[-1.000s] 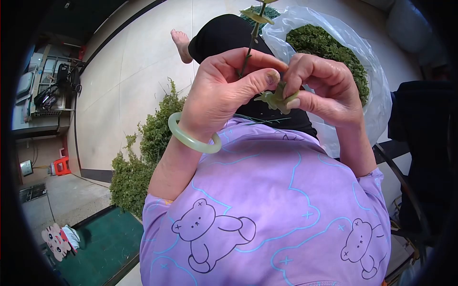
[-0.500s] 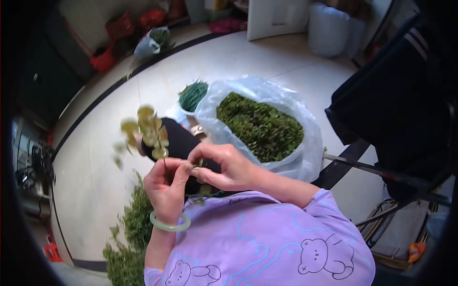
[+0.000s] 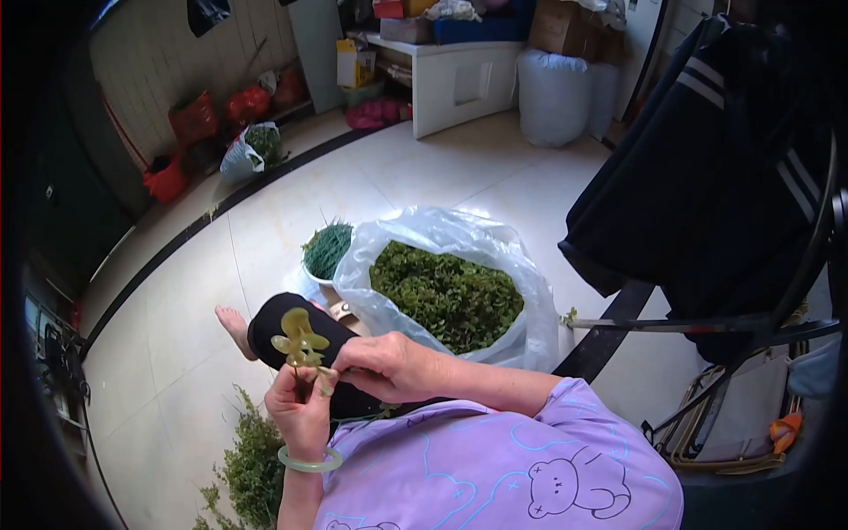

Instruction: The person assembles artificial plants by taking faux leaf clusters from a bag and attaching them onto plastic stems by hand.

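My left hand (image 3: 299, 408), with a pale green bangle (image 3: 309, 459) at its wrist, pinches the stem of a leafy sprig (image 3: 300, 339). Its rounded yellow-green leaves stand up above the fingertips. My right hand (image 3: 389, 366) is closed close beside the left fingertips, near the base of the sprig; what its fingers grip is hidden. Both hands are over my dark-trousered leg (image 3: 287, 320). Beyond them is a clear plastic bag (image 3: 539, 305) full of small green leafy pieces (image 3: 446, 296). A white container of thin green stems (image 3: 328, 251) stands left of the bag.
A leafy green heap (image 3: 252, 468) lies at the lower left. Dark clothing (image 3: 654, 177) hangs at the right above a metal frame (image 3: 627, 324) and folded chairs (image 3: 738, 415). Farther back are a white cabinet (image 3: 464, 84), a stuffed white sack (image 3: 554, 97) and red bags (image 3: 247, 104).
The view has tilted up, showing more of the room. My hands now appear lower and farther left. The sprig's leaves, mostly out of frame at first, now show above my left hand.
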Tool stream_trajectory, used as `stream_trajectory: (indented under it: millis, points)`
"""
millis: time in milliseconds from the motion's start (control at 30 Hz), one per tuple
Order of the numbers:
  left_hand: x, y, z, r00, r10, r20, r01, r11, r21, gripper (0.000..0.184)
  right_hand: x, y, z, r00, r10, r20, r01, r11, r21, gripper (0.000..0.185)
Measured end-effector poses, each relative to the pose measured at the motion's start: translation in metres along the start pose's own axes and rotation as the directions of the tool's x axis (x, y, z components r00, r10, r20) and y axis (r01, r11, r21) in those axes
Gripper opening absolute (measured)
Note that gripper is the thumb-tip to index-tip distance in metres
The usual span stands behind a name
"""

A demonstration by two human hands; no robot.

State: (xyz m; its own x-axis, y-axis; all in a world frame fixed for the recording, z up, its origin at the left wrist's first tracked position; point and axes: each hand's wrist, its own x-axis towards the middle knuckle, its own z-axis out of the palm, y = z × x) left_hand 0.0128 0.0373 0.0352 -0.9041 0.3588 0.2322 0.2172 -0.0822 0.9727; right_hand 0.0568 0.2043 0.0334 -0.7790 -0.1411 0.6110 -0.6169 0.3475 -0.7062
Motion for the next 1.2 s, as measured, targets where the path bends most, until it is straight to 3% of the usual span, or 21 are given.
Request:
stream_trajectory:
  millis: [167, 233, 300, 367, 467, 500, 533, 567, 600, 633, 667, 700, 733, 800, 1000, 1133, 1200]
  points:
    - [-0.002, 0.005, -0.006, 0.996, -0.035, 0.087, 0.034, 0.999, 0.01, 0.012, 0.003, -0.004, -0.01, 0.993, -0.014, 0.119, 0.023, 0.997, -0.071, 0.013]
    - [-0.002, 0.007, -0.012, 0.953, -0.214, 0.216, 0.259, 0.944, -0.205, 0.013, 0.005, -0.005, -0.01, 0.989, -0.072, 0.132, 0.071, 0.997, 0.009, 0.013]
    - [-0.004, 0.011, -0.016, 0.873, -0.344, 0.347, 0.466, 0.798, -0.382, 0.014, 0.006, -0.009, -0.009, 0.982, -0.099, 0.159, 0.091, 0.994, 0.058, 0.011]
    - [-0.005, 0.01, -0.016, 0.852, -0.338, 0.399, 0.503, 0.74, -0.447, 0.014, 0.003, -0.014, -0.009, 0.974, -0.093, 0.205, 0.078, 0.994, 0.078, 0.01]
    - [0.0, -0.001, -0.015, 0.861, -0.397, 0.318, 0.506, 0.728, -0.462, 0.01, -0.005, -0.026, 0.009, 0.853, -0.304, 0.425, 0.173, 0.932, 0.318, 0.008]
    - [0.002, -0.002, -0.013, 0.875, -0.372, 0.311, 0.478, 0.768, -0.426, 0.009, -0.004, -0.04, 0.007, 0.803, -0.279, 0.527, 0.143, 0.948, 0.285, 0.008]
    - [0.002, -0.001, -0.012, 0.881, -0.336, 0.333, 0.453, 0.802, -0.389, 0.009, -0.003, -0.028, 0.007, 0.813, -0.311, 0.492, 0.192, 0.941, 0.278, 0.007]
    - [0.001, -0.001, -0.005, 0.938, -0.252, 0.237, 0.316, 0.903, -0.29, 0.007, 0.004, -0.023, -0.002, 0.908, -0.218, 0.359, 0.162, 0.97, 0.179, 0.018]
    - [0.001, 0.013, -0.004, 0.928, -0.295, 0.227, 0.351, 0.896, -0.272, 0.005, 0.007, -0.009, -0.001, 0.983, -0.115, 0.142, 0.093, 0.984, 0.149, 0.016]
    - [0.004, 0.009, -0.007, 0.928, -0.243, 0.281, 0.33, 0.887, -0.324, 0.01, 0.01, -0.007, -0.009, 0.998, 0.061, 0.028, -0.064, 0.992, 0.108, 0.01]
    - [0.007, 0.007, -0.012, 0.928, -0.178, 0.327, 0.307, 0.863, -0.402, 0.017, 0.013, -0.009, -0.01, 0.944, 0.328, -0.04, -0.306, 0.914, 0.265, 0.004]
    - [0.007, 0.009, -0.018, 0.899, -0.299, 0.321, 0.421, 0.794, -0.439, 0.021, 0.013, -0.009, -0.014, 0.912, 0.409, -0.031, -0.379, 0.869, 0.319, 0.006]
    - [0.01, 0.012, -0.021, 0.874, -0.316, 0.369, 0.478, 0.695, -0.537, 0.02, 0.011, -0.008, -0.014, 0.914, 0.405, -0.009, -0.366, 0.834, 0.412, 0.007]
    - [0.006, 0.01, -0.021, 0.882, -0.318, 0.349, 0.472, 0.627, -0.62, 0.018, 0.003, 0.0, -0.008, 0.92, 0.393, 0.001, -0.349, 0.815, 0.463, 0.007]
    - [-0.007, 0.011, -0.017, 0.901, -0.328, 0.283, 0.433, 0.678, -0.593, 0.011, -0.002, -0.004, 0.003, 0.943, 0.329, -0.044, -0.255, 0.803, 0.539, 0.007]
    - [-0.007, 0.011, -0.015, 0.909, -0.26, 0.325, 0.384, 0.824, -0.416, 0.012, 0.001, -0.003, 0.005, 0.975, 0.19, -0.118, -0.102, 0.847, 0.523, 0.009]
    - [-0.008, 0.012, -0.014, 0.882, -0.293, 0.369, 0.441, 0.79, -0.426, 0.013, 0.001, -0.003, 0.005, 0.981, 0.142, -0.135, -0.059, 0.872, 0.487, 0.01]
